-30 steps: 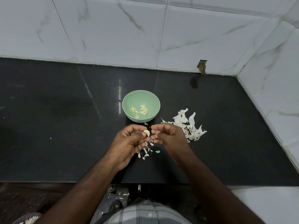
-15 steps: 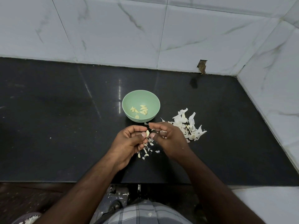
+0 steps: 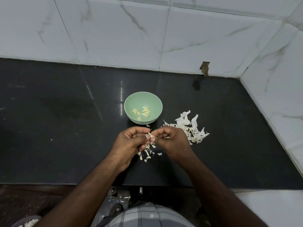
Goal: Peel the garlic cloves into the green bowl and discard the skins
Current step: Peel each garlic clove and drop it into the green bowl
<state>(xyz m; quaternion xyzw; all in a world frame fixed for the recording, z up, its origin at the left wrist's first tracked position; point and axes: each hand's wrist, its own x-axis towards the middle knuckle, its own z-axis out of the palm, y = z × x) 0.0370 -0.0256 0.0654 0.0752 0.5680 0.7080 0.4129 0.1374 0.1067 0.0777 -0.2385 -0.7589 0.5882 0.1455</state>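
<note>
Where thumbs meet, garlic clove [image 3: 151, 135] pinched.

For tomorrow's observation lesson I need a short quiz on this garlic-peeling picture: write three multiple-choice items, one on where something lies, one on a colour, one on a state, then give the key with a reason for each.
1. Where is the large pile of skins relative to the bowl?
A. To its right, on the counter
B. Inside it
C. Behind it, against the wall

2. What colour is the bowl?
A. White
B. Green
C. Red

3. What are the hands doing?
A. Both lie flat on the counter
B. One lifts the bowl
C. Both pinch one garlic clove between them

Key: 1 A, the white skins lie on the dark counter right of the bowl. 2 B, it is pale green, with peeled cloves inside. 3 C, the left hand and right hand meet at the clove, fingers curled.
</note>
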